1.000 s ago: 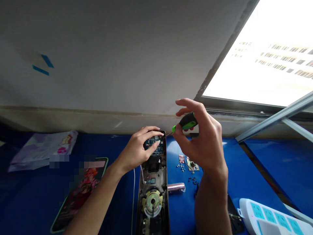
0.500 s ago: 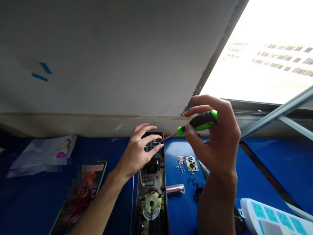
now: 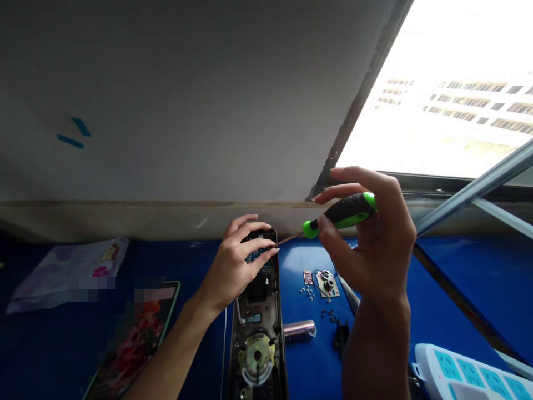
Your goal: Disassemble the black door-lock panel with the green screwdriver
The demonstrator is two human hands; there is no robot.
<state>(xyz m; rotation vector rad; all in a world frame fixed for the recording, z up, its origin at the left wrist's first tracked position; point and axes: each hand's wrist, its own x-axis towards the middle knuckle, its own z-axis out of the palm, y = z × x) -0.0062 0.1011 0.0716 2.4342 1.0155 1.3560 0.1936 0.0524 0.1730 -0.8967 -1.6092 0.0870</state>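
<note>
An opened door-lock body (image 3: 258,328) lies lengthwise on the blue table (image 3: 200,333), its blue circuit board (image 3: 257,256) showing at the far end. My left hand (image 3: 237,264) rests over that far end, fingers curled onto the board and pinched near a screw. My right hand (image 3: 368,233) is wrapped round a green and black screwdriver (image 3: 339,214). Its thin shaft slants down and left, with the tip at the lock's far right corner beside my left fingertips.
A phone (image 3: 133,339) lies left of the lock and a printed bag (image 3: 66,266) further left. Right of the lock are several small screws (image 3: 310,289), a small round part (image 3: 327,280) and a metal cylinder (image 3: 300,329). A white power strip (image 3: 466,372) sits at bottom right. Wall and window stand behind.
My right hand swung the screwdriver handle out to the right, flattening the shaft's angle while the tip stayed at the lock's corner. My left hand barely moved.
</note>
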